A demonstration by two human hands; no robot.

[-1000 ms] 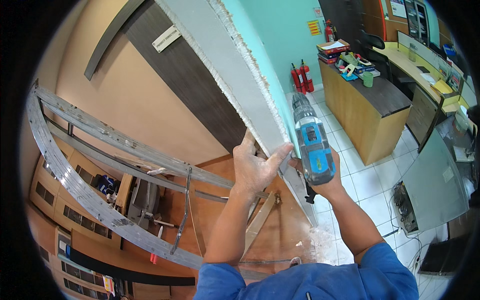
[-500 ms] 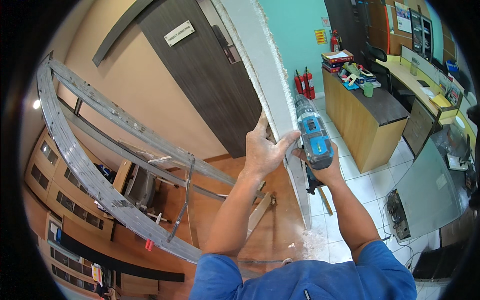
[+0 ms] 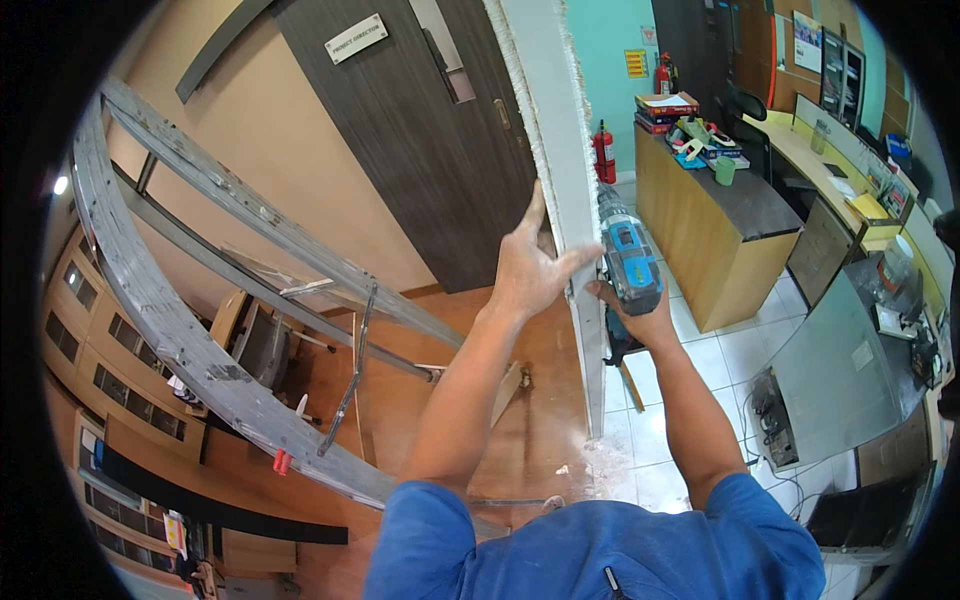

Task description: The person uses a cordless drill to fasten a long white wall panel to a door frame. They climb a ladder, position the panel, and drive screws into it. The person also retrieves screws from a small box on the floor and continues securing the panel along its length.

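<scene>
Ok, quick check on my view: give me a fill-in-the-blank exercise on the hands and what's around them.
1. The right hand holds the drill, whose brightest colour is ____.
2. The left hand is against the partition, its ____ pointing toward the drill.
3. The cup on the desk is ____.
4. The ladder is to the ____ of the partition in the picture.

Missing words: blue; thumb; green; left.

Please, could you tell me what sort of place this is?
Probably an office under repair or renovation: a wooden desk and an office chair are in view, while a metal ladder stands near a rough-edged partition.
</scene>
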